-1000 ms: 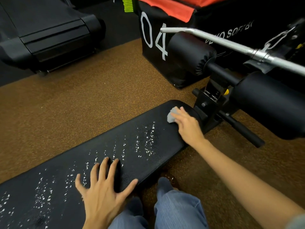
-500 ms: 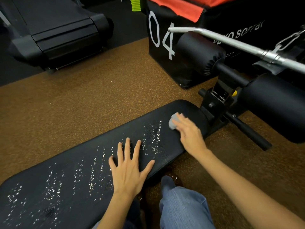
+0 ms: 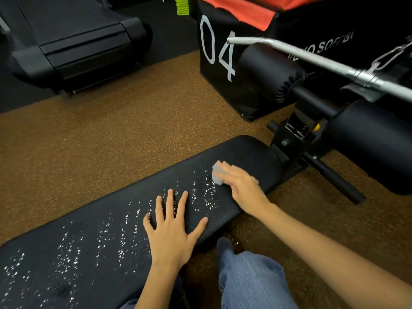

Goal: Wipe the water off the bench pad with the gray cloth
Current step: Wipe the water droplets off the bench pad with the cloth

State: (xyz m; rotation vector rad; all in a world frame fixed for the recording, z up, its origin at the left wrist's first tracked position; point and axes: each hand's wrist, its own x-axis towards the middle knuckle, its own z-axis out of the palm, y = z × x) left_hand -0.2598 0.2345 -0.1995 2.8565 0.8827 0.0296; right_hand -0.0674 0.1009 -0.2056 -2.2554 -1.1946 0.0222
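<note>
On the bench pad [image 3: 93, 221], near its far end, the right hand [image 3: 243, 188] presses the gray cloth [image 3: 217, 176] flat; left hand [image 3: 171, 228] lies spread, empty, beside droplets [image 3: 124, 239] running toward the near edge

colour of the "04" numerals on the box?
White, on the black soft box; head view shows it.

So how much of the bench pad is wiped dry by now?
Only the end nearest the frame looks dry. The right hand presses the gray cloth at the edge of the droplets. The left hand lies flat on the bench pad, and water droplets cover the rest.
</note>
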